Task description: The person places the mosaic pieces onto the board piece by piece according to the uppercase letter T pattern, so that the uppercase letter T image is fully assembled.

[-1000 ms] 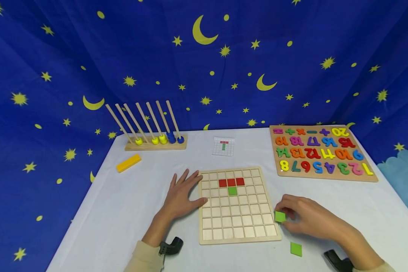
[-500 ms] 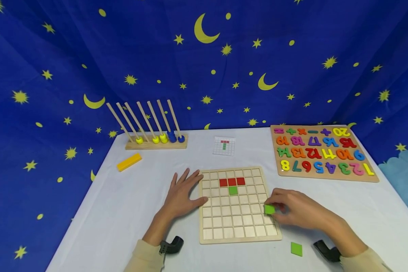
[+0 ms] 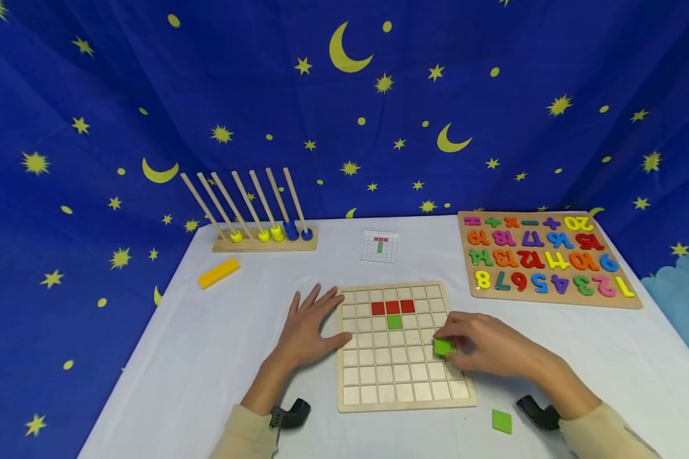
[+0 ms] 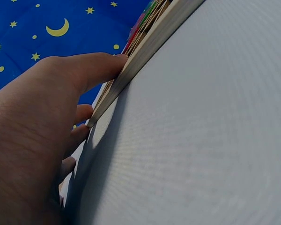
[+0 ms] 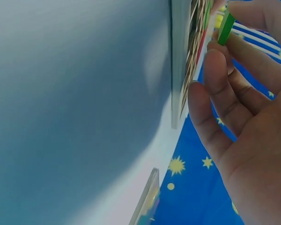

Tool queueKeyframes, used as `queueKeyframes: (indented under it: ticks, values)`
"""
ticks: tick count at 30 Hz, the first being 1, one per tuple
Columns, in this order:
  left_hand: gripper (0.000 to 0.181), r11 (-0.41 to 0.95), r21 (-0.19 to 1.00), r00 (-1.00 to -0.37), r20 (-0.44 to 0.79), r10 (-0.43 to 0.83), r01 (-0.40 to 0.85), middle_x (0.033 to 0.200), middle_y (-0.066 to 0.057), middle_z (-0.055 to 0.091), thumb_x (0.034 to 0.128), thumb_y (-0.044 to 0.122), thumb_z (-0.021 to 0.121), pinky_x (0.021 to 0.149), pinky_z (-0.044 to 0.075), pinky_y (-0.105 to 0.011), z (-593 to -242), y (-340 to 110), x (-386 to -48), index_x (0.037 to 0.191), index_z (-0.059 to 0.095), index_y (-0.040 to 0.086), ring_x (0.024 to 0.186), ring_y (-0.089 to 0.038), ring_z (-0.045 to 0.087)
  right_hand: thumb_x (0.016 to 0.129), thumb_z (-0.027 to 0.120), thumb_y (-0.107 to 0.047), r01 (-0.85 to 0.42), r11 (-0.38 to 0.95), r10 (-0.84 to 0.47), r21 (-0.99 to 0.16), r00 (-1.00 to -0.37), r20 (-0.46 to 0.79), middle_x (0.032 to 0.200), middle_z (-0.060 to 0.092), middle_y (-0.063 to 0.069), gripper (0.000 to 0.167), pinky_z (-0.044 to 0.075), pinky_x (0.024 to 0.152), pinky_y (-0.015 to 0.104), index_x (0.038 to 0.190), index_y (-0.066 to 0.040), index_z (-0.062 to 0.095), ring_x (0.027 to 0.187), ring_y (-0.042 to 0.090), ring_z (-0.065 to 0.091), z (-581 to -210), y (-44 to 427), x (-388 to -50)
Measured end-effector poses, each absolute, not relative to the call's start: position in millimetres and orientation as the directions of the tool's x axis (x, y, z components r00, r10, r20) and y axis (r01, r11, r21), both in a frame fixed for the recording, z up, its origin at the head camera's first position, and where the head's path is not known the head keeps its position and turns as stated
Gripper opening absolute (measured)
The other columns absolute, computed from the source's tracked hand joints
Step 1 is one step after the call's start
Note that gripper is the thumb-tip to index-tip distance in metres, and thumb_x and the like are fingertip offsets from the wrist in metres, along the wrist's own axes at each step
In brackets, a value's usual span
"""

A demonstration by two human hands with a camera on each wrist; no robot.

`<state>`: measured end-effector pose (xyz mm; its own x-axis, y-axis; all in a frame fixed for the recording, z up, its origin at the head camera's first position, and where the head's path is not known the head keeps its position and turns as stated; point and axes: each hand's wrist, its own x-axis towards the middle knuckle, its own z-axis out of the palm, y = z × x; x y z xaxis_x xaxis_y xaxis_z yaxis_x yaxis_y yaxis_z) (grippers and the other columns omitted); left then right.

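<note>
A wooden grid board (image 3: 379, 373) lies on the white table, bearing a row of red square tiles (image 3: 392, 307) and a green tile (image 3: 394, 322) below the middle one. My left hand (image 3: 305, 331) rests at the board's left edge, fingers spread and thumb on the frame. Over the board's right part my right hand (image 3: 488, 344) pinches another green tile (image 3: 443, 347) between thumb and fingers. That held green tile (image 5: 226, 29) shows edge-on in the right wrist view, above the board. One more green tile (image 3: 502, 421) lies on the table near the board's lower right corner.
A small pattern card (image 3: 379, 247) with a red and green T lies behind the board. The number puzzle board (image 3: 551, 296) is at the back right. At the back left are a bead stand (image 3: 264, 246) with upright rods and a yellow bar (image 3: 219, 273).
My right hand has moved left and slightly away from me, carrying the green tile from beside the board to over its right columns. The left hand has stayed in place.
</note>
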<state>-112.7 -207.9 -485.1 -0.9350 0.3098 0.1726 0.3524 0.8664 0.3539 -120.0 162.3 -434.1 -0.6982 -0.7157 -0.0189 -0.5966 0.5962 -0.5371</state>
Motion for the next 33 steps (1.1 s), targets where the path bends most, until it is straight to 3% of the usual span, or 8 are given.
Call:
queueKeyframes:
  ticks: [16, 33]
  values:
    - [0.081, 0.87, 0.353, -0.938, 0.168, 0.304, 0.345, 0.153, 0.009, 0.031, 0.0797, 0.072, 0.056, 0.114, 0.0, -0.052, -484.6, -207.9, -112.6, 0.146, 0.044, 0.027, 0.144, -0.023, 0.014, 0.08, 0.076, -0.028, -0.589, 0.589, -0.723, -0.553, -0.689, -0.036, 0.086, 0.055, -0.014, 0.027, 0.045, 0.064, 0.022, 0.106, -0.027, 0.069, 0.076, 0.007, 0.053, -437.1, 141.4, -132.5]
    - [0.08, 0.864, 0.358, -0.934, 0.18, 0.309, 0.355, 0.153, 0.007, 0.033, 0.0801, 0.071, 0.056, 0.114, 0.001, -0.054, -484.0, -207.9, -111.6, 0.145, 0.045, 0.025, 0.144, -0.024, 0.016, 0.081, 0.075, -0.028, -0.657, 0.549, -0.77, -0.516, -0.638, -0.006, 0.09, 0.055, -0.015, 0.025, 0.044, 0.067, 0.024, 0.105, -0.026, 0.07, 0.076, 0.004, 0.05, -436.4, 118.3, -141.9]
